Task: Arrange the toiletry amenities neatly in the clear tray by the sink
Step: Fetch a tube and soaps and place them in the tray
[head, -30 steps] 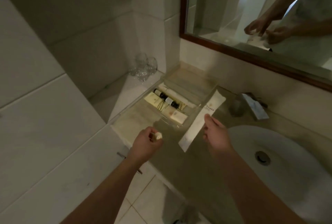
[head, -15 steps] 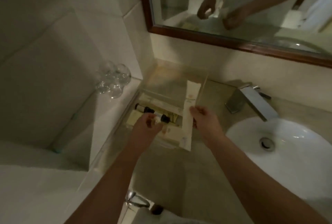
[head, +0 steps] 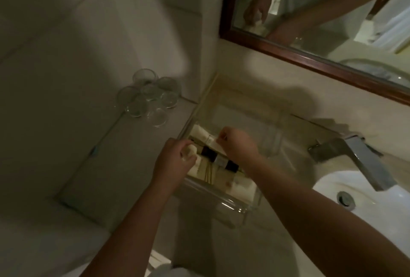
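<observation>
Clear tray (head: 221,201) beneath right hand (head: 239,146)

Left hand (head: 175,162) grips small white item (head: 191,152), right hand (head: 237,146) pinches white packet (head: 213,143) — both over clear tray (head: 223,198).

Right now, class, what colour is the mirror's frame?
Dark reddish-brown; the mirror frame shows best in the head view.

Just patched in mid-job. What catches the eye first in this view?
Both hands meet over the clear tray left of the sink: the left hand grips a small white piece, and the right hand pinches a pale packet above the dark-capped bottles. A cluster of glasses stands on the ledge further left, and the mirror above reflects the person's arms.
</observation>
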`<state>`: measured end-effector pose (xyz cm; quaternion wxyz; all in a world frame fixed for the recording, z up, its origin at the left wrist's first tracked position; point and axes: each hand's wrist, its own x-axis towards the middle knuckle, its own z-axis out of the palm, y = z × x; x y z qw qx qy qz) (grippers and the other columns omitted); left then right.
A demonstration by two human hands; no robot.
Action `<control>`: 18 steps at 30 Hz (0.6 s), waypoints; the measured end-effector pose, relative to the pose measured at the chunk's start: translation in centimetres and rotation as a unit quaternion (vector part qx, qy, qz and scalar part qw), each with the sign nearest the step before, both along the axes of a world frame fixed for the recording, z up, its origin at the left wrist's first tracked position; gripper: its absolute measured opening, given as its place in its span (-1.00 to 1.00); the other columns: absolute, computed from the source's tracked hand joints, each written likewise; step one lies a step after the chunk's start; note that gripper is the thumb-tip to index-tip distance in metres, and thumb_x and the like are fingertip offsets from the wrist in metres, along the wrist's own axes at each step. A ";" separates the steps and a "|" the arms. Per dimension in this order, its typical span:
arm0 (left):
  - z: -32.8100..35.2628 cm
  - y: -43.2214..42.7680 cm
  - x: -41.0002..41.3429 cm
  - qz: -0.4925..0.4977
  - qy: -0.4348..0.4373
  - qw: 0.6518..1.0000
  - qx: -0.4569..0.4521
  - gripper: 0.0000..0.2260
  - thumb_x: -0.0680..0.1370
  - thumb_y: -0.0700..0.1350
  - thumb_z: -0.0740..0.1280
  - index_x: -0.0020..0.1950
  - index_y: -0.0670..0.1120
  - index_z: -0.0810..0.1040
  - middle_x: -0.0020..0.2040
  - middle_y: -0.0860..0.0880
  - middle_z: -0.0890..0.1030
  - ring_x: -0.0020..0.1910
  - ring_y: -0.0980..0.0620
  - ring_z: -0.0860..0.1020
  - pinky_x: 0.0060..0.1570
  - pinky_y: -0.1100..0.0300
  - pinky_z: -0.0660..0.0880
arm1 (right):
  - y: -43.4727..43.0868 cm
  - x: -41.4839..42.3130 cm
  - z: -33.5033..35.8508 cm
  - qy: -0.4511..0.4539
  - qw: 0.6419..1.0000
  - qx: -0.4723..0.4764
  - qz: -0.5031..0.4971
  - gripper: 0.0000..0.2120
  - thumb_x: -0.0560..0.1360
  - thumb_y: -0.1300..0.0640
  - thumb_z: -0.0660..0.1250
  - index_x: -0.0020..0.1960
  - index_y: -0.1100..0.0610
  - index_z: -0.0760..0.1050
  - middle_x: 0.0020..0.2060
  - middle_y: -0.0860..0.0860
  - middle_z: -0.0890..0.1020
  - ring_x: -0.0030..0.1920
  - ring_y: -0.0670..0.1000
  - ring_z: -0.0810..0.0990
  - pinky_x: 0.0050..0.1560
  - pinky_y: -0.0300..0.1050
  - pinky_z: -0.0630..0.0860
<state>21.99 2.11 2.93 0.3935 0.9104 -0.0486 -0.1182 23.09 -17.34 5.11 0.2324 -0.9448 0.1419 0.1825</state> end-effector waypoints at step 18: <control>0.5 -2.7 2.9 -0.155 -0.069 0.985 0.032 -0.63 0.46 -0.08 0.41 0.27 0.03 0.54 0.13 0.02 0.50 0.03 0.06 0.50 -0.02 0.21 0.45 | 0.6 0.3 -1.1 -0.087 0.979 -0.150 0.109 -0.81 0.59 0.13 0.22 0.18 0.06 0.51 -0.02 0.03 0.60 -0.09 0.10 0.62 -0.18 -0.10 0.45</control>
